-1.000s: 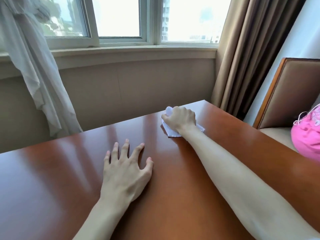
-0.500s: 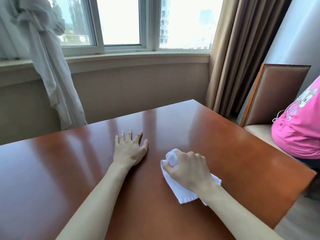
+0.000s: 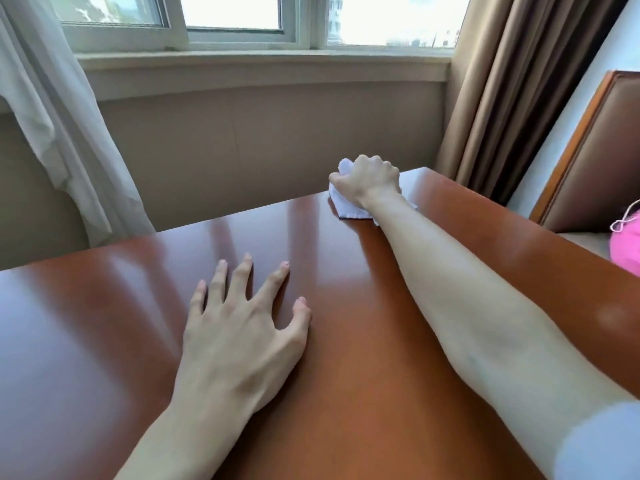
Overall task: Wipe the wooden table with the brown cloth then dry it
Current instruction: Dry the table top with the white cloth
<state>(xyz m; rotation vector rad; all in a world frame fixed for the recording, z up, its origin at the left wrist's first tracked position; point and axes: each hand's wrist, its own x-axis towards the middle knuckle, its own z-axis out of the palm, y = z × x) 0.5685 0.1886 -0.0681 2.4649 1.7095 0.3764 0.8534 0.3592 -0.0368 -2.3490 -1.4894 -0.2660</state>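
**White cloth gripped at the far edge of the wooden table**

Nearest the camera, the left hand (image 3: 239, 337) is laid flat on the wooden table (image 3: 104, 306), fingers straight and spread – nothing is held in it. The right forearm is stretched diagonally across the glossy top toward the far edge. There the right hand (image 3: 369, 180) is curled into a fist round a bunched cloth (image 3: 349, 207), which appears white rather than brown; the cloth is pressed against the tabletop just beside the far corner.

To the right, a padded chair (image 3: 595, 150) with a wooden frame is seen near the table, with something pink (image 3: 628, 244) on its seat. Beyond the table – a white curtain (image 3: 59, 126) at left, a brown curtain (image 3: 519, 81) at right, and a window (image 3: 242, 26) above the sill.
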